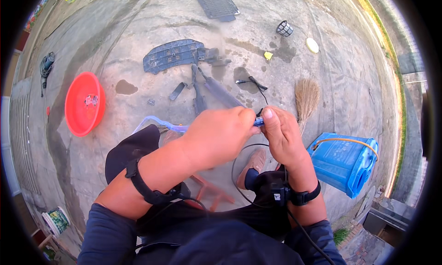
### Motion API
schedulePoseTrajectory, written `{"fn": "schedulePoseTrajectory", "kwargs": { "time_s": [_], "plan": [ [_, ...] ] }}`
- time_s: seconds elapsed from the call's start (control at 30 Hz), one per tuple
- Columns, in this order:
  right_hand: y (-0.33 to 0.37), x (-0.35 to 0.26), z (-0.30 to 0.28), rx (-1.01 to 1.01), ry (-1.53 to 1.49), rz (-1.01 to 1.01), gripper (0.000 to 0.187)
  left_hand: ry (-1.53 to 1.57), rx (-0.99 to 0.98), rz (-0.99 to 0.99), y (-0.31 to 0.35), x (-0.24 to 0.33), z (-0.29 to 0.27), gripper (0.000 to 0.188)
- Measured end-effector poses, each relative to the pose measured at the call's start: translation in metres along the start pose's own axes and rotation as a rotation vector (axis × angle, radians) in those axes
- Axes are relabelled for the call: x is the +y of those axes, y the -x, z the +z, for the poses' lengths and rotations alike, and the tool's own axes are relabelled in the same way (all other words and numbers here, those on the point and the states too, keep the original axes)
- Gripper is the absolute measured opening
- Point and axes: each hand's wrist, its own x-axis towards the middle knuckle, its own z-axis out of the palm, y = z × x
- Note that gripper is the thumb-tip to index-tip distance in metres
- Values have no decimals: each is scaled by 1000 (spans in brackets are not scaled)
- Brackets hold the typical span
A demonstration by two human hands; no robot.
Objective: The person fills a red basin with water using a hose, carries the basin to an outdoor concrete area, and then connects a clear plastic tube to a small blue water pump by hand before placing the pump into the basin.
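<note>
Both my hands meet in front of me, above the concrete ground. A small blue piece with a dark part on it (259, 122) shows between the fingertips. My left hand (223, 134) is closed, with its fingers curled at the piece's left end. My right hand (284, 136) pinches its right end between thumb and fingers. Just beyond them lies a black cord with a plug (253, 83), one strand running back to my fingers. A clear bluish tube (161, 123) comes from the left and disappears behind my left hand. What my palms hold is hidden.
A red basin (73, 104) stands left, a blue container with a handle (338, 161) right, near a straw broom (306, 95). Ahead lie a dark plastic panel (170, 55), a flat grille (216, 3), a black basket (284, 29) and a pale disc (312, 45).
</note>
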Motion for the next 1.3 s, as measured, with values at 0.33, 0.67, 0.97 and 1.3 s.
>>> {"fn": "schedulePoseTrajectory", "kwargs": {
  "time_s": [0.33,0.67,0.97,1.3],
  "plan": [
    [3,6,-8,67,-324,165,47,-61,22,-4,-6,-3,1,19],
    [1,6,-11,66,-24,-14,37,-66,55,40,-5,-6,2,21],
    [-1,4,-7,75,152,-88,31,-16,-6,-3,-3,-2,2,21],
    [-1,4,-5,29,145,-105,29,-1,-64,-16,-1,-2,-2,20]
  ]
}}
